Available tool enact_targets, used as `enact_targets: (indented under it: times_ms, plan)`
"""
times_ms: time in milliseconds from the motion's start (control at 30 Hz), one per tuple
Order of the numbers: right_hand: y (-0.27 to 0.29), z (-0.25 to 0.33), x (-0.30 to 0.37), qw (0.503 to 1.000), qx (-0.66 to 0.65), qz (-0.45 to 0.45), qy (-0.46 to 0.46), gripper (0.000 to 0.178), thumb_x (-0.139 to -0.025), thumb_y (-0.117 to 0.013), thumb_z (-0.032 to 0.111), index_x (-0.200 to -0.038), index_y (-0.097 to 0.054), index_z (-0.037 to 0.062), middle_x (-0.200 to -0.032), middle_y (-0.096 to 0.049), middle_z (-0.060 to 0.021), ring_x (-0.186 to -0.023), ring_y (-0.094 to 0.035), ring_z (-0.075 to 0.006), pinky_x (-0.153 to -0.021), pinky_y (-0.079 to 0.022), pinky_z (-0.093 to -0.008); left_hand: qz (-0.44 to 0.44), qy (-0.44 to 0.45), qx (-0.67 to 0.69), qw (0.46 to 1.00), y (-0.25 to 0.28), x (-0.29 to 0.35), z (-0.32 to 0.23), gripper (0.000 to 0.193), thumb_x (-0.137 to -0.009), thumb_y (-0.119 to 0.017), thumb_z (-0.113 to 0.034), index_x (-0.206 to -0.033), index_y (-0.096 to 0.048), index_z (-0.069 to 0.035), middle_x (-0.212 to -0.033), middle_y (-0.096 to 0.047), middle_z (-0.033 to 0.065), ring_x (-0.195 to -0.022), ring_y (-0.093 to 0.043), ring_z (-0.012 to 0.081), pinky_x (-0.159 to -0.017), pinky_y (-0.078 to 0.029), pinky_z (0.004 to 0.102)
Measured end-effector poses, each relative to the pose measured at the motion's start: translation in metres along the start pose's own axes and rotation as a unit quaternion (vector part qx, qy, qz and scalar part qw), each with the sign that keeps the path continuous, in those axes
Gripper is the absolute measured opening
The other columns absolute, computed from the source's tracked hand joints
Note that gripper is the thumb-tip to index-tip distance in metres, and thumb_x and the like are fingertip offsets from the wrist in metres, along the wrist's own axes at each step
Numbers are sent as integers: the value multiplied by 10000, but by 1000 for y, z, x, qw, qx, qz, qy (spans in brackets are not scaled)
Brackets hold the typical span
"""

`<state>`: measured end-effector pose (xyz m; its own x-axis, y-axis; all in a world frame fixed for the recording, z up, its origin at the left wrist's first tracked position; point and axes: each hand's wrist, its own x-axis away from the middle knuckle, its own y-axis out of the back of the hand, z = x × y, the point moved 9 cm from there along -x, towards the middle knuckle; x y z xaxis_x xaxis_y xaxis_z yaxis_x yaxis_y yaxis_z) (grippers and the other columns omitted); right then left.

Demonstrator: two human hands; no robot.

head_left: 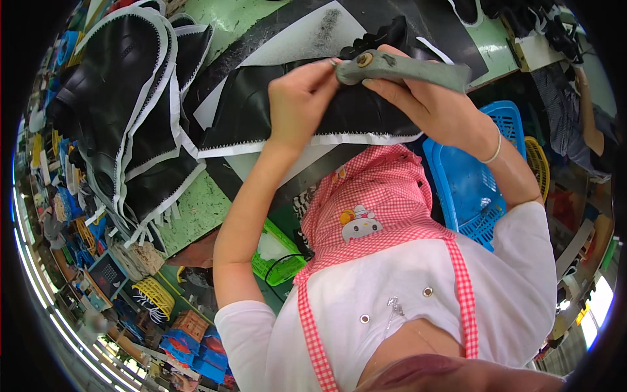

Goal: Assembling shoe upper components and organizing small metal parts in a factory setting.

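In my right hand point(441, 108) is a hammer point(418, 70), its grey metal head uppermost and the wooden handle's end showing in the eye. My right fingers wrap round below the head, hiding most of the handle. My left hand point(297, 98) is closed in a pinch close to the hammer's rounded end; a small tip shows at its fingers, too little to name. Under both hands lies a black leather-like piece point(241, 111) with a white zigzag-stitched edge along its near side. A white sheet point(307, 36) with a dark smudge lies beyond it.
Stacked black pieces with white edging point(121, 85) lie on the green table point(202, 202) at left. A blue plastic basket point(450, 189) stands at right, a bright green basket point(277, 251) below the table edge. Another person's arm point(584, 111) shows at far right.
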<state>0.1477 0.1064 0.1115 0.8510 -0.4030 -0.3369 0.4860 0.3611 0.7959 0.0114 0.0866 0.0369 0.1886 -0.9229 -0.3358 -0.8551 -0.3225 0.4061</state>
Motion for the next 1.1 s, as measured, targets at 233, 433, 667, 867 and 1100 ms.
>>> enact_targets:
  times_ms: [233, 433, 667, 867, 1100]
  plan:
    - [-34, -44, 29, 980, -113, 6, -164, 212, -954, -568, 154, -1097, -609, 3, -930, -630, -168, -787, -614, -345, -701, -506, -351, 76, 250, 262, 929, 11, -9, 59, 190, -918, -641, -122, -1052, -695, 2, -914, -717, 68, -836, -691, 131, -740, -558, 243]
    - [-33, -44, 30, 981, -106, 6, -161, 227, -949, -583, 159, -1108, -610, -1, -927, -648, -170, -766, -624, -325, -700, -511, -339, 95, 201, 217, 950, 7, -10, 50, 165, -893, -669, -100, -1015, -706, 4, -897, -719, 52, -819, -677, 100, -744, -541, 221]
    - [-34, -45, 30, 975, -118, 22, -189, 221, -951, -582, 158, -1105, -612, 2, -910, -647, -169, -748, -619, -320, -687, -507, -336, 86, 203, 224, 949, 4, -11, 50, 144, -875, -688, -96, -978, -715, 0, -867, -718, 34, -799, -670, 83, -726, -531, 212]
    - [-22, -41, 19, 974, -136, 36, -180, 208, -947, -587, 140, -1109, -606, 11, -940, -634, -168, -799, -620, -302, -709, -495, -317, 58, 130, 135, 981, 6, -8, 39, 109, -832, -706, -63, -909, -716, 13, -784, -720, 25, -748, -649, 47, -709, -499, 191]
    - [9, 16, -14, 999, 13, -33, 23, 216, -930, -588, 120, -1103, -594, -9, -947, -591, -215, -830, -580, -368, -706, -467, -377, 24, 24, 6, 999, 9, -3, 6, 132, -826, -718, -102, -922, -719, -10, -799, -724, 91, -717, -697, 120, -687, -516, 215]
